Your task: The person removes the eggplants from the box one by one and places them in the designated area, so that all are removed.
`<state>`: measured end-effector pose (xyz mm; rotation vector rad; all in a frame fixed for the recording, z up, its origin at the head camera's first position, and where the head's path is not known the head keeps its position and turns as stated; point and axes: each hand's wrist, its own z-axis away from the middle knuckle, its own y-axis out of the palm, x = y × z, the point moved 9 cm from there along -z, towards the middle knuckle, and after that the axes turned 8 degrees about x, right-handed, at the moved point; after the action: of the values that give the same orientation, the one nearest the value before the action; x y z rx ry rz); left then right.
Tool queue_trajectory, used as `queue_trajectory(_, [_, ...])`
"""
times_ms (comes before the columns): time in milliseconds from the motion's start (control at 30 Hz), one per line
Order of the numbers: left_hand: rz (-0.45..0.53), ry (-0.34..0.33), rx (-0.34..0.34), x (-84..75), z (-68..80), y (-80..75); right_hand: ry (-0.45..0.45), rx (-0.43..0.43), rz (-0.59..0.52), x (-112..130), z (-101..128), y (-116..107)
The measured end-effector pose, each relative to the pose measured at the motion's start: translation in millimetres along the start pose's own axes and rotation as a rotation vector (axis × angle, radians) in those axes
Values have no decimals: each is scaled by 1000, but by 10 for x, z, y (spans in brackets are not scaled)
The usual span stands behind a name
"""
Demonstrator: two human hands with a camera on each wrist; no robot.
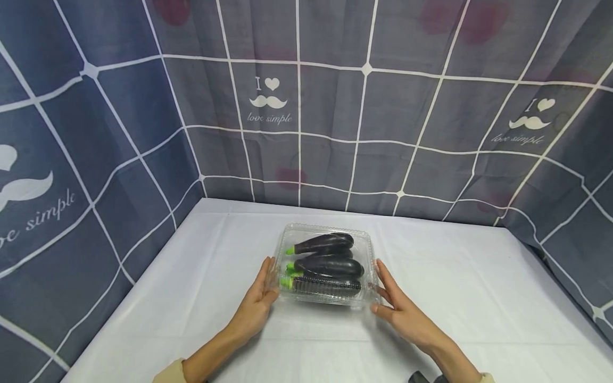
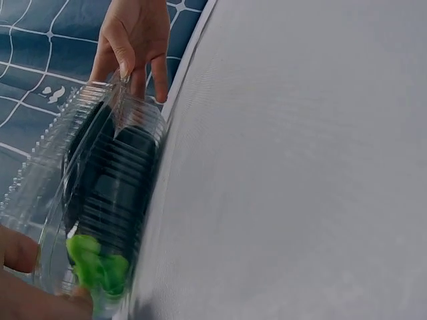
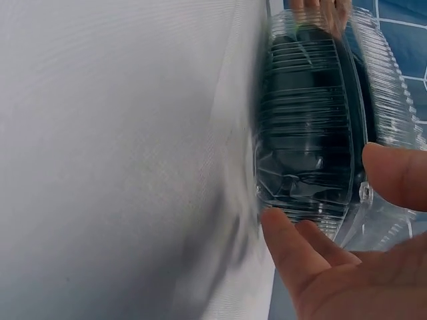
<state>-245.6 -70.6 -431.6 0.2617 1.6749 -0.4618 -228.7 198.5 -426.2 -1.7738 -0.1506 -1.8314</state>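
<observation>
Eggplants (image 1: 325, 255), three in number, dark purple and glossy with bright green stem ends pointing left, are seen packed side by side in one clear plastic clamshell box (image 1: 369, 242). The box is ribbed along its sides, its lid is down, and it is set near the middle of the counter (image 1: 479, 298), which is covered by a white cloth.

The box is flanked by two hands. The left hand (image 1: 258, 300) is laid against its left end, the right hand (image 1: 399, 306) against its right end; the fingers of both are held nearly straight, pressed to the plastic rather than curled round it.

A blue-grey curtain (image 1: 119, 133) with a white grid and moustache prints is hung behind and to both sides of the counter.

In the left wrist view the green stems (image 2: 93, 263) are shown close up, with the opposite hand at the far end. In the right wrist view the ribbing of the plastic is shown plainly, along with the thumb and fingers spread at the box's end, details too small to be made out from the head view.
</observation>
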Motion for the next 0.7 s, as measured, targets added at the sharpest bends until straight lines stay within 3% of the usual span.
queue_trajectory(233, [15, 3, 23, -16, -8, -13, -18, 6, -34, -2, 6, 12])
queue_trajectory(700, [25, -1, 4, -7, 20, -58, -9, 22, 9, -14, 8, 2])
